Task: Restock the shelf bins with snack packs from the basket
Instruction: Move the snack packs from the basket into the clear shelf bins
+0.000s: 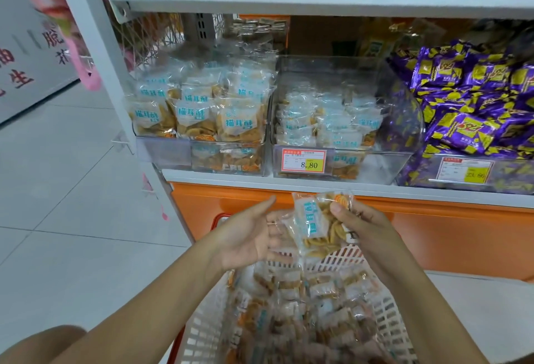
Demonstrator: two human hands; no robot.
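Snack pack (316, 225): the one I'm working on is up above the basket, just under the shelf (260, 177) edge, hanging a bit tilted from its top corner.
Right hand (364, 228): thumb in front, fingers behind, pinched on that top corner. Holding it by the corner lets it dangle with the label side where I can see it.
Left hand (251, 236): palm up, fingers loose and apart, holding nothing. It's right beside the pack's left edge, and I honestly can't tell if the fingertips touch it. Looks set to steady or take the pack.
Basket (384, 320): white lattice plastic, right below both hands and piled with the same clear packs, so I'd say there's loads left to do.
Left bin (164, 151): clear plastic, heaped well above its front wall, packs standing label-forward.
Middle bin (404, 121): also clear, with a price tag (304, 161) on the front. Same kind of packs, but sitting lower and messier with room on top. My guess is this pack goes here.
Right bin (410, 173): stuffed with purple and yellow packs (476, 97), a different product, so not my problem.
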